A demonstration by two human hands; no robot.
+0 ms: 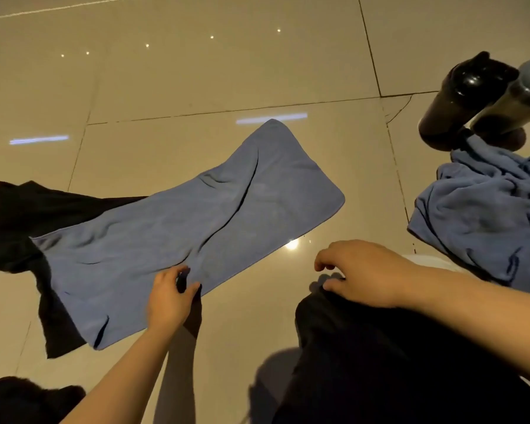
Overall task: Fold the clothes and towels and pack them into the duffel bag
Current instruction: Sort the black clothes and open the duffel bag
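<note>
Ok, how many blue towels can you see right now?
2. One blue towel lies spread on the floor, its near edge pinched by the left hand. A crumpled blue towel sits at right, partly cut off; more may be hidden.

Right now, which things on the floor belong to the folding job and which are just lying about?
Part of the job:
blue towel, pinched by the left hand
crumpled blue towel
black garment under the flat towel

Lying about:
two dark bottles

The right hand holds nothing.

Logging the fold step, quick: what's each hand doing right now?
Left hand: pinches the near edge of the flat blue microfibre towel.
Right hand: fingers loosely curled, holding nothing.
</note>
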